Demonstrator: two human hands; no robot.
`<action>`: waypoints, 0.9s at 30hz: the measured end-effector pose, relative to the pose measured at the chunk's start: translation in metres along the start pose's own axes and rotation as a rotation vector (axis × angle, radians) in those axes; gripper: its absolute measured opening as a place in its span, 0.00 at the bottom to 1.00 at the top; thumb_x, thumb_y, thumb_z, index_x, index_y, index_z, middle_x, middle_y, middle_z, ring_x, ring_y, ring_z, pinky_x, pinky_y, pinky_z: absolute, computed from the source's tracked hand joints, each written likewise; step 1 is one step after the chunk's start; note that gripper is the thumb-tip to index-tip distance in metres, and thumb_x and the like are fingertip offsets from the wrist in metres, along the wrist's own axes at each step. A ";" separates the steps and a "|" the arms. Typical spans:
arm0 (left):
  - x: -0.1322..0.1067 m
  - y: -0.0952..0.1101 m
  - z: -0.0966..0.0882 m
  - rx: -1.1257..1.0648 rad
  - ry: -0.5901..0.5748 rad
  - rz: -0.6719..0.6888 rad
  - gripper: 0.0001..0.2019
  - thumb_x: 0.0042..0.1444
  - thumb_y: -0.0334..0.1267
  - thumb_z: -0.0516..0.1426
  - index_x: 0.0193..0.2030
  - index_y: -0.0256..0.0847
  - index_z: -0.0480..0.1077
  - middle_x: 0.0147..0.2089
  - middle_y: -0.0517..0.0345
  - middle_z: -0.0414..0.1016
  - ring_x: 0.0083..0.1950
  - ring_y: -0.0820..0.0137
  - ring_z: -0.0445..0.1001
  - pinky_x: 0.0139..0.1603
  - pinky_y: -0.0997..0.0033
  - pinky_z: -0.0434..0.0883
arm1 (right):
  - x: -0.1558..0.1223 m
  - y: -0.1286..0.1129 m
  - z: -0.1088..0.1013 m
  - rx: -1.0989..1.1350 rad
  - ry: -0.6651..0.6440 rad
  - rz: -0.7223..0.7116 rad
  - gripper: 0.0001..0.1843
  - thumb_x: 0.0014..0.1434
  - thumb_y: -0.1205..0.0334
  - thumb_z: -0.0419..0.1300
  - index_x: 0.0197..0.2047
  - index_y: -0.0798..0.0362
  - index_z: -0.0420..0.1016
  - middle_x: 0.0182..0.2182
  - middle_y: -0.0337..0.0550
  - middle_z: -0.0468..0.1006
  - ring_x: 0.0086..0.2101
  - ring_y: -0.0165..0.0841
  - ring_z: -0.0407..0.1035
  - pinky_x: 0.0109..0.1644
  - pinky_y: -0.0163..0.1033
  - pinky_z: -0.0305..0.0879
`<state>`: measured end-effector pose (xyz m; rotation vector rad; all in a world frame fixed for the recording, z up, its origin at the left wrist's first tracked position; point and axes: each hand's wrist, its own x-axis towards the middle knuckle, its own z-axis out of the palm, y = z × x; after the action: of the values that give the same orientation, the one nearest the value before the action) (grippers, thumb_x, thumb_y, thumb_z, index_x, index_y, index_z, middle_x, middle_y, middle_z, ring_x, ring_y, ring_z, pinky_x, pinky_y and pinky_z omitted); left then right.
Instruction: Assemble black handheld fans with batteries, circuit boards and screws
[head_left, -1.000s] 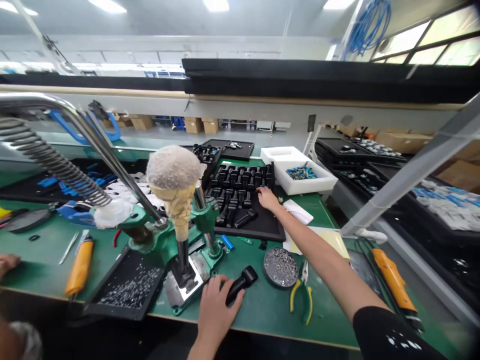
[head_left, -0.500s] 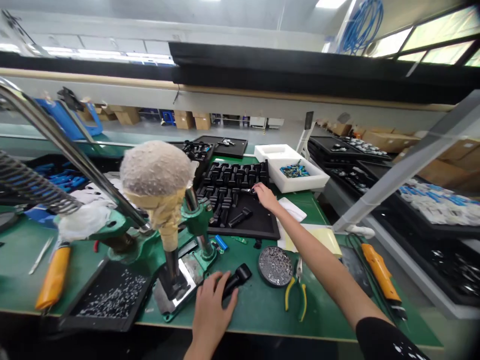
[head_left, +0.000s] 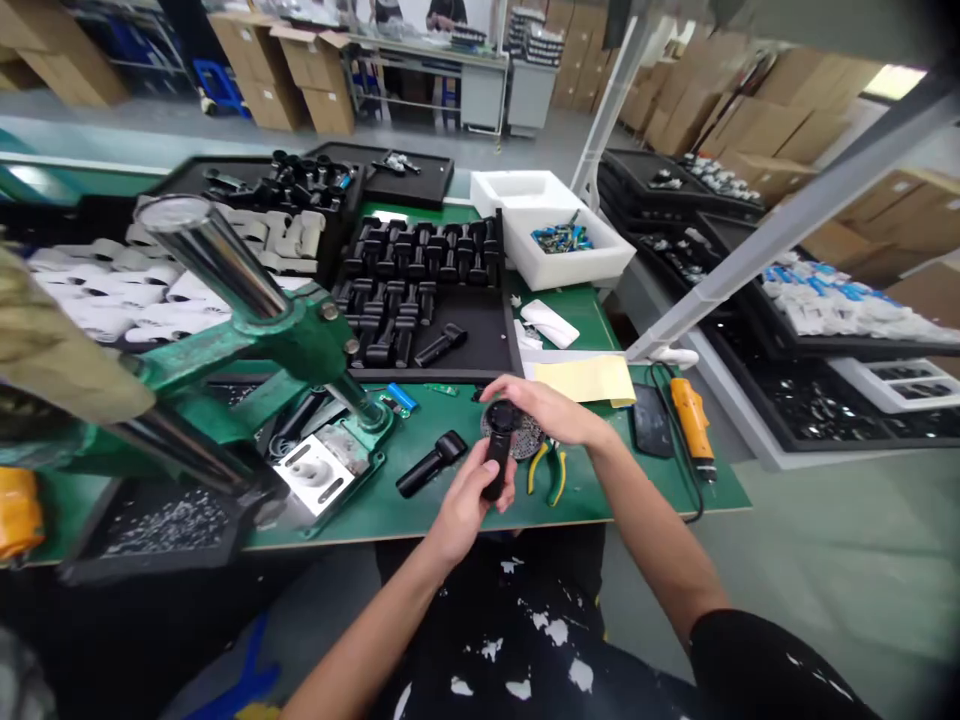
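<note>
My left hand (head_left: 469, 495) is wrapped around the handle of a black handheld device housing (head_left: 496, 452), which stands nearly upright with its round head on top. At that head my right hand (head_left: 544, 408) curls its fingers over the far side; whether a small part is between them is hidden. Behind the housing, partly covered, sits a round dish of small metal pieces (head_left: 529, 437). A second black housing (head_left: 432, 464) lies on the bench to the left of my hands. Yellow-green pliers (head_left: 556, 470) lie just right of the dish.
A green press (head_left: 300, 330) with a metal base plate (head_left: 315, 475) stands on the left. Beyond my hands is a black tray (head_left: 480, 330) of similar housings, with a white foam box (head_left: 555, 265) beside it. An orange electric screwdriver (head_left: 691, 420) lies at the right.
My view has tilted down. My right hand has come back from the tray to my left hand. The left has let go of the housing on the bench and now holds another one.
</note>
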<state>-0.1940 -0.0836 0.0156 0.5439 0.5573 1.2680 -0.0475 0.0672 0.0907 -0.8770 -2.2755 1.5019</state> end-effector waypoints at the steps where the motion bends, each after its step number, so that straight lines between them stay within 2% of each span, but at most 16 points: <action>1: -0.003 -0.004 -0.001 0.047 0.057 0.042 0.17 0.72 0.48 0.56 0.59 0.39 0.70 0.39 0.59 0.66 0.30 0.76 0.63 0.33 0.70 0.60 | -0.014 0.010 0.004 -0.008 0.132 0.034 0.31 0.76 0.35 0.47 0.59 0.50 0.77 0.44 0.45 0.81 0.39 0.33 0.70 0.46 0.37 0.67; 3: -0.010 -0.007 -0.004 0.124 0.164 0.107 0.17 0.73 0.49 0.55 0.60 0.41 0.68 0.41 0.59 0.67 0.30 0.76 0.63 0.34 0.70 0.60 | -0.044 0.035 0.012 0.029 0.388 0.098 0.34 0.76 0.34 0.44 0.58 0.51 0.77 0.35 0.43 0.80 0.32 0.32 0.67 0.38 0.37 0.65; 5: -0.015 -0.004 -0.006 0.164 0.246 0.145 0.17 0.74 0.49 0.55 0.62 0.43 0.67 0.43 0.58 0.67 0.31 0.76 0.62 0.33 0.70 0.60 | -0.071 0.062 0.022 0.046 0.602 0.162 0.37 0.76 0.33 0.39 0.51 0.53 0.78 0.27 0.41 0.74 0.27 0.33 0.63 0.33 0.38 0.61; 7: -0.018 0.003 -0.004 0.180 0.290 0.175 0.17 0.74 0.49 0.54 0.63 0.44 0.67 0.44 0.58 0.66 0.30 0.77 0.61 0.32 0.70 0.59 | -0.094 0.085 0.033 0.010 0.751 0.226 0.36 0.76 0.35 0.39 0.44 0.53 0.78 0.23 0.38 0.66 0.25 0.32 0.59 0.31 0.38 0.57; 9: -0.019 0.009 0.000 0.204 0.298 0.200 0.16 0.74 0.48 0.54 0.63 0.45 0.68 0.44 0.58 0.66 0.29 0.77 0.60 0.31 0.70 0.59 | -0.110 0.102 0.041 -0.042 0.833 0.281 0.34 0.76 0.35 0.43 0.39 0.52 0.77 0.21 0.36 0.62 0.24 0.32 0.57 0.32 0.39 0.55; 11: -0.018 0.013 0.005 0.237 0.290 0.211 0.16 0.75 0.47 0.53 0.63 0.45 0.68 0.44 0.57 0.66 0.29 0.76 0.60 0.30 0.70 0.59 | -0.117 0.111 0.046 -0.093 0.852 0.320 0.32 0.75 0.36 0.47 0.37 0.52 0.78 0.21 0.36 0.62 0.25 0.32 0.58 0.33 0.39 0.55; 16: -0.012 0.015 0.014 0.298 0.284 0.214 0.16 0.74 0.46 0.53 0.63 0.45 0.68 0.44 0.56 0.67 0.30 0.76 0.60 0.30 0.69 0.59 | -0.114 0.114 0.044 -0.194 0.774 0.358 0.28 0.74 0.39 0.53 0.38 0.51 0.82 0.22 0.37 0.67 0.25 0.32 0.61 0.34 0.39 0.55; 27: -0.011 0.013 0.008 0.308 0.318 0.183 0.15 0.74 0.46 0.53 0.62 0.45 0.69 0.44 0.57 0.67 0.29 0.77 0.59 0.29 0.70 0.59 | -0.112 0.114 0.041 -0.260 0.757 0.369 0.27 0.74 0.40 0.52 0.38 0.51 0.82 0.22 0.38 0.69 0.25 0.32 0.62 0.33 0.39 0.56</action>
<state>-0.2007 -0.0926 0.0311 0.6643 0.9981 1.4641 0.0554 -0.0010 -0.0186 -1.6671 -1.8005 0.7615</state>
